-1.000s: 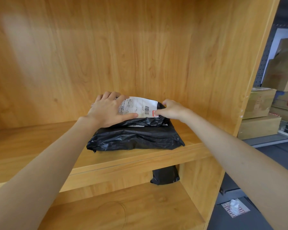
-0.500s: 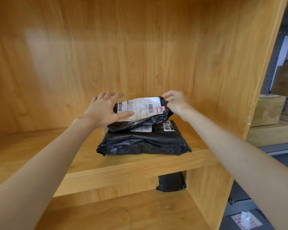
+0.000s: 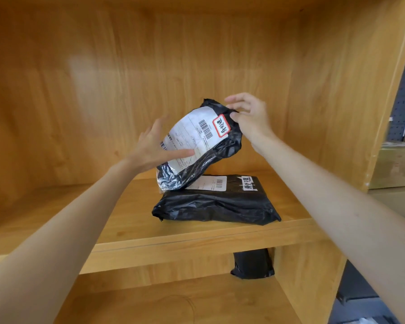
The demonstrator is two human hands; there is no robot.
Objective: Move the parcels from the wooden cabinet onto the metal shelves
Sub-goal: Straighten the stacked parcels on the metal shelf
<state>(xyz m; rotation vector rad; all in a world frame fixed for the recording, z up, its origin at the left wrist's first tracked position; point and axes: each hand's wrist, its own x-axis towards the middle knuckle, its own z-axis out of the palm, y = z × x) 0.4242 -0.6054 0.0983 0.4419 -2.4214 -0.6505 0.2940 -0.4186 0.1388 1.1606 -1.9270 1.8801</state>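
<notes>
Lifted since half a second ago: top parcel (image 3: 198,146) was lying on the lower one, now it's tilted up steeply, label facing the camera, only its bottom-left end near or touching the lower parcel (image 3: 216,202). Right hand (image 3: 250,119) has risen with it and pinches the bag's upper right corner between thumb and curled fingers, next to the red-bordered sticker (image 3: 221,125). Left hand (image 3: 153,146) is blurred, fingers spread and mostly straight, thumb lying across the white shipping label (image 3: 192,139); the other fingers seem to be behind the bag, can't tell if they actually clamp it. Lower parcel lies flat on the cabinet shelf (image 3: 131,230), toward its right front, front edge close to the shelf's front edge, with its own white label and a small sticker on top. Third black parcel (image 3: 253,264) stands on the shelf below, tucked against the right side wall of the cabinet (image 3: 325,90). Past the cabinet's right edge, cardboard boxes (image 3: 393,164) sit on a metal shelf, partly cut off by the frame.
</notes>
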